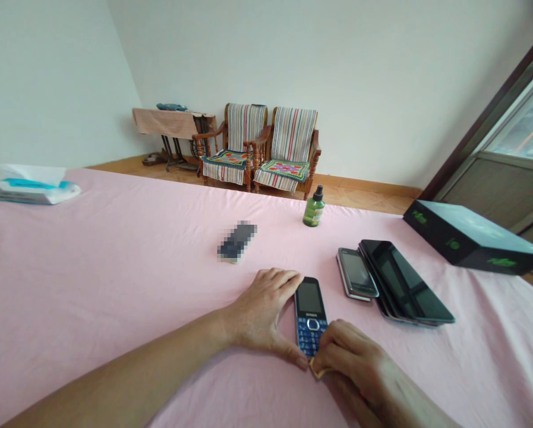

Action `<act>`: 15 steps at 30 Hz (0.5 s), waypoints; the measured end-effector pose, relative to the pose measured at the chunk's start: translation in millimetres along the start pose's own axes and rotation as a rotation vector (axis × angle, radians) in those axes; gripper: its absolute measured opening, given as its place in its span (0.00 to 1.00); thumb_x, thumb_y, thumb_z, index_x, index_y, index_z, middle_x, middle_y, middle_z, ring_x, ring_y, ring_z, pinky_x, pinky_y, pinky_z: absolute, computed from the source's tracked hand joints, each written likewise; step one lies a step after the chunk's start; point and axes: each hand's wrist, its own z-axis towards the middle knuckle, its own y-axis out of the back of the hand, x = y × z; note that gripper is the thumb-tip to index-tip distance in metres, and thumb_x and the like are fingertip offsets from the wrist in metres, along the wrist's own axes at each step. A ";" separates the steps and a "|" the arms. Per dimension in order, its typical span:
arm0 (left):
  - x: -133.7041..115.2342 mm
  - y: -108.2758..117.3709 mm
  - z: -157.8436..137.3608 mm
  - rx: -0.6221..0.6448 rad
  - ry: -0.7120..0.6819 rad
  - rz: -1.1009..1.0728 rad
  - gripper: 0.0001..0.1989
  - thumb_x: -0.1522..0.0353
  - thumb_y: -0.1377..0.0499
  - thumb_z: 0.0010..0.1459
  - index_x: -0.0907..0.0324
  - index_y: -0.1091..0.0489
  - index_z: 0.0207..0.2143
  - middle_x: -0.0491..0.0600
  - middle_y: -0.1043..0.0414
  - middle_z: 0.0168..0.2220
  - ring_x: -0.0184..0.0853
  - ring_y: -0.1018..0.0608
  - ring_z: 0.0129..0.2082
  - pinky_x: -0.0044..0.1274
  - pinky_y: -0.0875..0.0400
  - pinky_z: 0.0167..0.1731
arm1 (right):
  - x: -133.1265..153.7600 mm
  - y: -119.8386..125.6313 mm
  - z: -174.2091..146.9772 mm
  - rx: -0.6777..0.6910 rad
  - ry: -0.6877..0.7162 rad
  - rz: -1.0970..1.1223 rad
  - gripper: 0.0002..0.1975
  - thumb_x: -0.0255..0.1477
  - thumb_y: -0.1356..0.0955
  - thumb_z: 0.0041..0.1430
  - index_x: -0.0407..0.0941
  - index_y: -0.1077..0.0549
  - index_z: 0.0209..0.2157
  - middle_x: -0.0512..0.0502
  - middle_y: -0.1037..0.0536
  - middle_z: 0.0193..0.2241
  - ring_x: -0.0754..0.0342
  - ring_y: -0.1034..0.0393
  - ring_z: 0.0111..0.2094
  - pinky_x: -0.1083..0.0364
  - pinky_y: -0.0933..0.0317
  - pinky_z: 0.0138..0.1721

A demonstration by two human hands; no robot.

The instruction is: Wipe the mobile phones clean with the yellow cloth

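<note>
**Keypad phone spanned by the left hand, folded yellow pad at its near end**

Grip, left: from where I stand, the left hand (pixel 264 306) is spread wide, fingertips at the far end of the keypad phone (pixel 309 297) and thumb at its near left corner. It has hold of the phone end to end, presumably to stop it sliding.

Grip, right: the right hand (pixel 359 362) is curled closed around a small yellow pad (pixel 318 370), pressed to the phone's near end. Pinching it small probably suits work along a narrow edge. Fingers hide most of the pad; material uncertain.

Phone: face up on the pink cloth (pixel 114 267), right of the middle, screen end toward the cloth's far edge. Keys and screen are left uncovered by the left hand, likely for access.

Around it: toward the cloth's right edge, a silver phone (pixel 358 273) lies beside a stack of dark flat devices (pixel 404 279), perhaps gathered there to free the middle. A blurred-out object (pixel 238 241) sits apart, beyond the left hand. Near the far edge stands a green spray bottle (pixel 314 211), upright; at the far right corner, a black box (pixel 475 235); by the left end, a tissue pack (pixel 34 185).
</note>
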 end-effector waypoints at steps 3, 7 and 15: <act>-1.2 0.6 1.6 0.010 0.013 0.009 0.60 0.39 0.34 0.33 0.59 0.46 0.64 0.60 0.41 0.62 0.54 0.37 0.59 0.42 0.46 0.59 | -5.8 6.1 0.0 -0.134 -0.038 0.060 0.12 0.20 0.41 0.64 0.46 0.28 0.35 0.46 0.28 0.33 0.54 0.31 0.34 0.57 0.36 0.33; -3.3 2.6 3.3 0.024 0.026 0.019 0.60 0.38 0.34 0.33 0.62 0.45 0.63 0.61 0.41 0.62 0.55 0.38 0.59 0.42 0.46 0.59 | -15.2 8.5 0.1 -0.264 -0.151 0.064 0.09 0.25 0.39 0.66 0.46 0.29 0.34 0.47 0.29 0.32 0.54 0.32 0.34 0.56 0.38 0.34; -1.5 1.4 1.9 0.024 0.025 0.023 0.61 0.39 0.34 0.33 0.62 0.45 0.63 0.61 0.42 0.62 0.54 0.38 0.59 0.42 0.46 0.59 | -16.2 1.8 2.9 -0.118 -0.146 0.035 0.12 0.22 0.41 0.66 0.44 0.29 0.31 0.46 0.30 0.32 0.52 0.34 0.34 0.53 0.40 0.34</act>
